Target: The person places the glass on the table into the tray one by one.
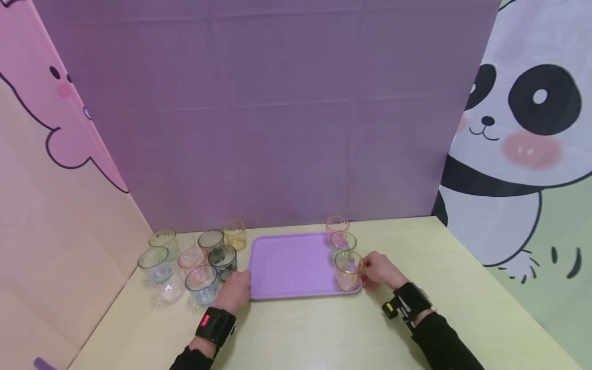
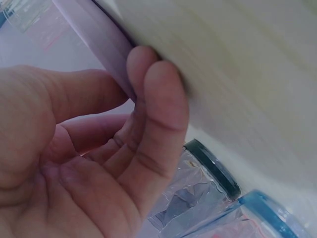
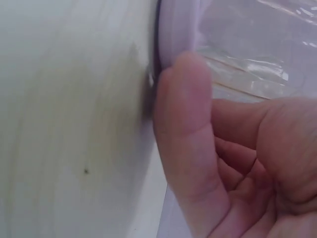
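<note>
A purple tray lies on the table, with three clear glasses lined up along its right side. The nearest is an amber-rimmed glass, then a green-rimmed glass and a red-rimmed glass at the back. My left hand pinches the tray's left edge near its front corner; in the left wrist view the thumb lies over the tray rim and fingertips hook underneath. At the opposite edge, my right hand grips the tray rim, fingers curled against its underside, beside the amber-rimmed glass.
Several glasses crowd the table left of the tray, among them a blue-rimmed glass and a black-rimmed glass close to my left hand. A purple backdrop rises behind the table, with printed side panels.
</note>
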Tool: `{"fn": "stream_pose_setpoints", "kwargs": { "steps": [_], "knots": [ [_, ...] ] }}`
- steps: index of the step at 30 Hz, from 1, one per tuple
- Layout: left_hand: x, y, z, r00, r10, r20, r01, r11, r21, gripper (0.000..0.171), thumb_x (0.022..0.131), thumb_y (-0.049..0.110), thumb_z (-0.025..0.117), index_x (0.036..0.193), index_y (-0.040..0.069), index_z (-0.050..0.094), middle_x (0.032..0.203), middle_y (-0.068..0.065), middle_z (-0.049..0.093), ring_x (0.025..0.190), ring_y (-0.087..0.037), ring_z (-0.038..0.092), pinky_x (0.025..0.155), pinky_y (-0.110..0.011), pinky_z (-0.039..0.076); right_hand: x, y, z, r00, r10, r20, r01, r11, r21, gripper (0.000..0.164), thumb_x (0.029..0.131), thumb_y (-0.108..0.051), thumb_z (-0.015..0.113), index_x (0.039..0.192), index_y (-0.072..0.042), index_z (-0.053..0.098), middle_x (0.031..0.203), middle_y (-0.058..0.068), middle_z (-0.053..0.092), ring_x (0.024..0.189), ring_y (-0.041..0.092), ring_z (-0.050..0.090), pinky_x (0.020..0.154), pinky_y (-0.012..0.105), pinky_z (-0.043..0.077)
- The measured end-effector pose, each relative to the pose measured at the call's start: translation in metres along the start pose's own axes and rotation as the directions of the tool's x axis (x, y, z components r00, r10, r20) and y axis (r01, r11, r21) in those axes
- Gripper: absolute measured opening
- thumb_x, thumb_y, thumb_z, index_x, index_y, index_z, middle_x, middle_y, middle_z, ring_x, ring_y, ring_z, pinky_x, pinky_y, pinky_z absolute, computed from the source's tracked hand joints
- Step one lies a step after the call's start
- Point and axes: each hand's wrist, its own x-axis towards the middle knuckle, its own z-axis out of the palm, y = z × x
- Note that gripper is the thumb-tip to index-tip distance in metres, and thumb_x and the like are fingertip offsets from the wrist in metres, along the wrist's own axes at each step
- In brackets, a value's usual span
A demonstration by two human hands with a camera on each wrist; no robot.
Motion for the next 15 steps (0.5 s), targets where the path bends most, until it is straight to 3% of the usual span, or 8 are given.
{"fn": "stream_pose_setpoints", "kwargs": {
  "steps": [7, 15],
  "knots": [
    [-0.0002, 0.002, -0.0013, 1.0, -0.011, -0.001, 0.011, 1.0, -0.01, 0.006, 0.074, -0.004, 0.059, 0.072, 0.002, 0.057, 0.065, -0.007, 0.054, 0.06, -0.021, 0.052, 0.051, -0.035, 0.042, 0.0032, -0.0017, 0.0002, 1.0, -0.005, -0.031, 0.005, 1.0, 0.008, 0.013, 0.084, -0.005, 0.061, 0.071, -0.002, 0.062, 0.059, 0.009, 0.061, 0.048, 0.021, 0.06, 0.045, 0.032, 0.051],
    [-0.0061, 0.0071, -0.0098, 0.997, -0.009, -0.077, 0.007, 1.0, -0.025, 0.009, 0.073, -0.005, 0.055, 0.069, 0.002, 0.057, 0.064, -0.009, 0.056, 0.059, -0.025, 0.055, 0.049, -0.037, 0.043, 0.0046, -0.0001, 0.0016, 0.999, 0.003, -0.034, -0.001, 0.998, 0.055, 0.012, 0.081, -0.003, 0.063, 0.07, -0.001, 0.061, 0.06, 0.01, 0.061, 0.049, 0.021, 0.061, 0.045, 0.032, 0.052]
  ]
}}
